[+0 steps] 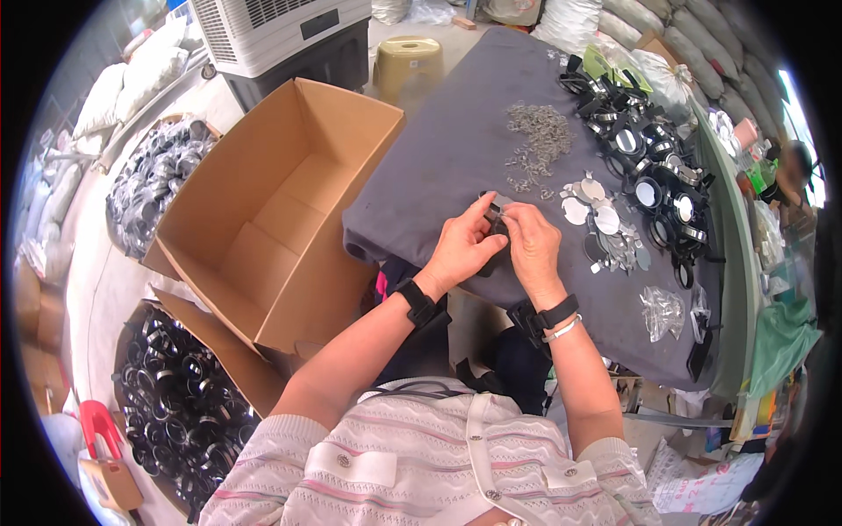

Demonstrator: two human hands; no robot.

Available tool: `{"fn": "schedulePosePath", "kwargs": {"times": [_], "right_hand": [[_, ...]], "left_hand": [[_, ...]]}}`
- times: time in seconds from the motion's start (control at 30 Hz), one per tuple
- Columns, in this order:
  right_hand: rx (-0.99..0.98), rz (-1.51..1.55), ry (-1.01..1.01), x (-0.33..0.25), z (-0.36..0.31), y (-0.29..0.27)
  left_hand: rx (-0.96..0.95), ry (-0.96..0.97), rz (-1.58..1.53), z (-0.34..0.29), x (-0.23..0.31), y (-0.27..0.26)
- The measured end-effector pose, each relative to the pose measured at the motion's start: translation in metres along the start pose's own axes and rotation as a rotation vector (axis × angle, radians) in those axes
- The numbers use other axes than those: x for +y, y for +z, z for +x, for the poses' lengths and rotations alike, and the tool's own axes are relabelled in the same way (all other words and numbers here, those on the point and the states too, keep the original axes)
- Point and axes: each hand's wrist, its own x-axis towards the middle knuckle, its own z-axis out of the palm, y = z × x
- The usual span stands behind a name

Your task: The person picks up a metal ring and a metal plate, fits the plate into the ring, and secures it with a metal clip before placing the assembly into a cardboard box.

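Note:
Both hands meet over the near edge of a grey cloth-covered table (pixel 421 167). My left hand (pixel 462 250) is closed round a small black part (pixel 493 198), mostly hidden by the fingers. Against that part, the thumb and fingertips of my right hand (pixel 533 248) pinch a small piece too tiny to make out. Beyond the hands lies a spread of small metal clips (pixel 539 136). To their right are flat round metal discs (pixel 601 215), loosely heaped. Black ring-shaped parts (pixel 653 167), some with shiny faces, are piled along the table's right side.
An open cardboard box (pixel 263 210) stands left of the table. Below it, another box holds many black rings (pixel 180 394). Wrapped parts (pixel 158 180) fill a container farther left. An air cooler (pixel 281 44) and a yellow stool (pixel 408 66) stand behind; a clear plastic bag (pixel 662 311) lies on the table.

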Motion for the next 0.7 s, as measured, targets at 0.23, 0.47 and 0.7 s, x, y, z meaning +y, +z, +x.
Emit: {"fn": "schedulePosePath", "kwargs": {"times": [0.23, 0.47, 0.7], "right_hand": [[0.002, 0.089, 0.09, -0.001, 0.0, -0.002], [-0.046, 0.03, -0.017, 0.001, 0.0, -0.004], [-0.027, 0.098, -0.002, 0.002, -0.004, -0.003]], "left_hand": [[-0.001, 0.016, -0.138, 0.002, -0.009, 0.003], [0.004, -0.005, -0.066, 0.001, -0.006, 0.001], [-0.007, -0.022, -0.073, 0.0, 0.007, 0.001]]}}
